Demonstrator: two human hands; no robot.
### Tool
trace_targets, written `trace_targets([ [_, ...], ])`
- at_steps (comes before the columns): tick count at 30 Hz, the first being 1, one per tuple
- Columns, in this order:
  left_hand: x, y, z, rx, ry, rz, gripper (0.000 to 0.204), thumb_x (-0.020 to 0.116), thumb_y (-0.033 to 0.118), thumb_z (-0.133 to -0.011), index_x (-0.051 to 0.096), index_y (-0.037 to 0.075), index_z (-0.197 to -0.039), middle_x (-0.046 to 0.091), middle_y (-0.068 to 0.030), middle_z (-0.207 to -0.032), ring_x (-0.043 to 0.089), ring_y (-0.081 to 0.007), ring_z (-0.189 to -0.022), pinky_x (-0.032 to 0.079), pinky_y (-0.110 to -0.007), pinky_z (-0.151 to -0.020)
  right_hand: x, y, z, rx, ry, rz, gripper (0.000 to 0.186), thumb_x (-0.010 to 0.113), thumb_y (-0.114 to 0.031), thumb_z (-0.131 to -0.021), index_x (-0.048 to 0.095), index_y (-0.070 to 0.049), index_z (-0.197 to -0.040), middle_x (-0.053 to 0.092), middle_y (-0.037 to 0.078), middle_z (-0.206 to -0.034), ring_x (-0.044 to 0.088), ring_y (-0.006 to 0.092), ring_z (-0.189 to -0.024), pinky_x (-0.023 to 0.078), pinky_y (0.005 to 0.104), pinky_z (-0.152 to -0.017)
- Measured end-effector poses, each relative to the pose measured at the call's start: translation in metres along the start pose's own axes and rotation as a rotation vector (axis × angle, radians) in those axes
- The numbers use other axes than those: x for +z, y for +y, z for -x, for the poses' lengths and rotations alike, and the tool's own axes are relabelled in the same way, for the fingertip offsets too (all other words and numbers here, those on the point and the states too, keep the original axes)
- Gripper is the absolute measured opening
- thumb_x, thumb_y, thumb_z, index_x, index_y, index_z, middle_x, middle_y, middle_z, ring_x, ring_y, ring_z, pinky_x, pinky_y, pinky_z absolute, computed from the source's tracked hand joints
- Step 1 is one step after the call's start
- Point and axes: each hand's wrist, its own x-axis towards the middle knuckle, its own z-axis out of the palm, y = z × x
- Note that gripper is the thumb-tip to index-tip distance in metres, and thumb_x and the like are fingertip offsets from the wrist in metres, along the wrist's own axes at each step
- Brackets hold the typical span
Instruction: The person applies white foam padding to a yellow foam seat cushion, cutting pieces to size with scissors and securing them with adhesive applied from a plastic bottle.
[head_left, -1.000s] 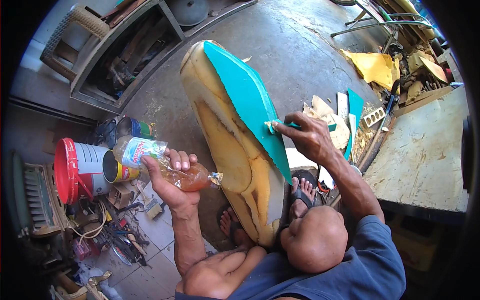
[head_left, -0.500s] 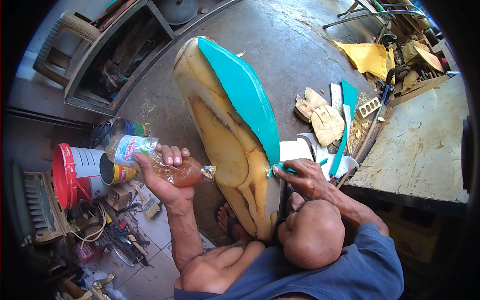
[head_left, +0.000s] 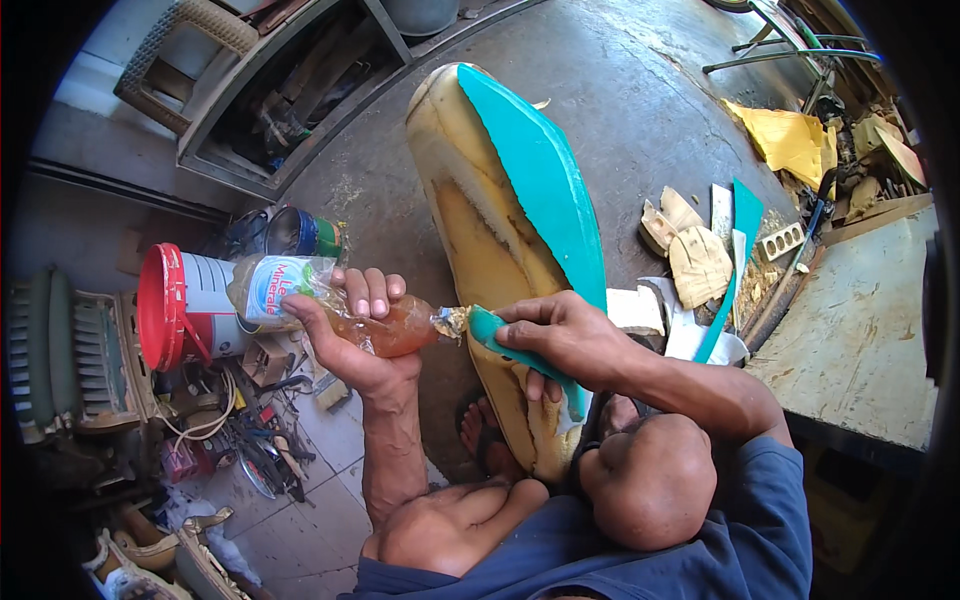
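Observation:
My left hand [head_left: 362, 335] is wrapped round a clear plastic bottle [head_left: 400, 328] of amber liquid, held nearly level. Crusty yellowish residue coats its mouth, which points right and meets the end of a teal strip [head_left: 510, 343]. Between thumb and fingers, my right hand [head_left: 565, 340] pinches this strip; whether it joins the larger teal sheet [head_left: 545, 165] is hidden behind the hand. That sheet covers the right side of a long yellowish foam block [head_left: 465, 240], shaped like a seat pad, standing before me between my legs.
Foam offcuts [head_left: 700, 265] and another teal strip [head_left: 728, 290] lie on the floor at right, beside a worn board-topped table [head_left: 860, 330]. At left stand a red-rimmed bucket [head_left: 165, 305], cans [head_left: 305, 232] and scattered tools [head_left: 265, 450]. A metal-framed cabinet [head_left: 290, 110] stands far left.
My right hand has moved left from the foam's right edge, bringing the teal strip against the bottle's mouth. The whole view has shifted, with the scene sitting farther right. My left hand keeps its grip.

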Motion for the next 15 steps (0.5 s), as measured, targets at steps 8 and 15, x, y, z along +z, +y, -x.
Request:
trace_targets([
  [8, -0.004, -0.003, 0.001, 0.009, -0.039, -0.035, 0.059, 0.044, 0.066, -0.102, 0.053, 0.008, -0.102, 0.043, 0.0025, -0.067, 0.045, -0.0115, -0.063, 0.044, -0.034, -0.072, 0.004, 0.015, -0.02, -0.002, -0.12, -0.287, 0.035, 0.064, -0.02, -0.101, 0.064, 0.002, -0.128, 0.067, 0.003, -0.079, 0.063, 0.0108, -0.05, 0.051, 0.0243, -0.043],
  [15, -0.006, -0.015, 0.006, 0.149, -0.014, -0.246, 0.059, 0.044, 0.067, -0.101, 0.051, 0.009, -0.092, 0.043, 0.0019, -0.068, 0.045, -0.0118, -0.063, 0.046, -0.036, -0.073, -0.01, -0.008, -0.005, -0.102, -0.222, -0.361, 0.034, 0.062, -0.02, -0.101, 0.066, -0.003, -0.13, 0.068, 0.003, -0.077, 0.062, 0.0097, -0.052, 0.049, 0.0245, -0.044],
])
